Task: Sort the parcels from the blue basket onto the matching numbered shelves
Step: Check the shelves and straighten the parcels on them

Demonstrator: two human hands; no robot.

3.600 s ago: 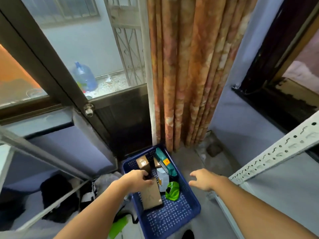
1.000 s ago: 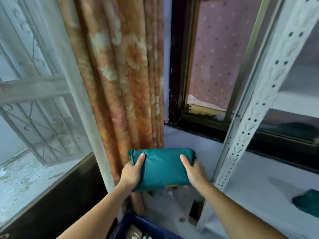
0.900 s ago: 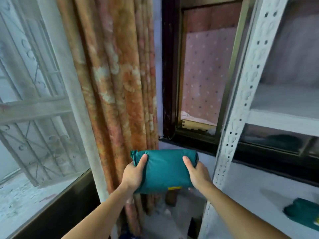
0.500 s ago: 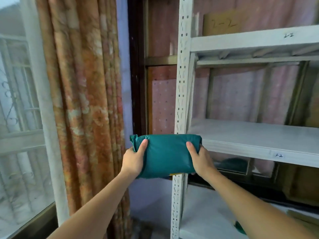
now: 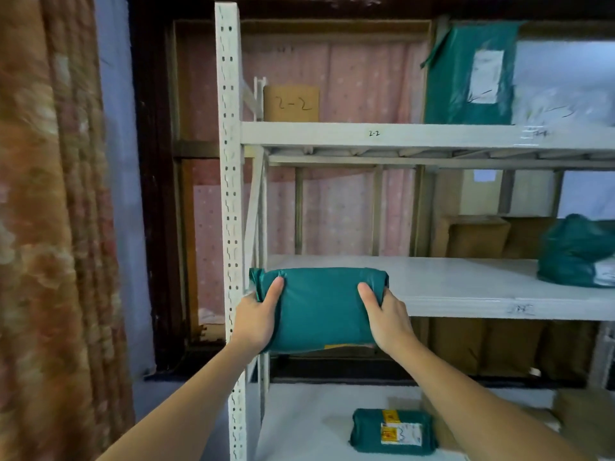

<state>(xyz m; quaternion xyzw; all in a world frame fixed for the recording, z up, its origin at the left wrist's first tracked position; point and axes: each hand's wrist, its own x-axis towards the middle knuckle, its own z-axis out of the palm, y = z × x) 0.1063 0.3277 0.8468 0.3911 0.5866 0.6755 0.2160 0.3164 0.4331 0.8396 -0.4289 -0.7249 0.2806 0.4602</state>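
Observation:
I hold a teal plastic-wrapped parcel (image 5: 319, 307) in front of me with both hands. My left hand (image 5: 258, 317) grips its left end and my right hand (image 5: 387, 316) grips its right end, thumbs on the near face. The parcel hangs at the front left corner of the middle shelf (image 5: 466, 287) of a white metal rack. The upper shelf (image 5: 416, 136) has "2-2" written on its front edge. The blue basket is out of view.
A cardboard piece marked "2-2" (image 5: 291, 103) and a large teal parcel (image 5: 469, 74) stand on the upper shelf. Another teal bag (image 5: 575, 252) and brown boxes (image 5: 479, 236) sit at the middle shelf's right. A labelled teal parcel (image 5: 392, 432) lies on the lower shelf. The rack post (image 5: 229, 194) and a curtain (image 5: 50, 227) are on the left.
I took the teal parcel out of the blue basket, raised it in both hands and turned right from the curtain to face the rack. The basket has left the view.

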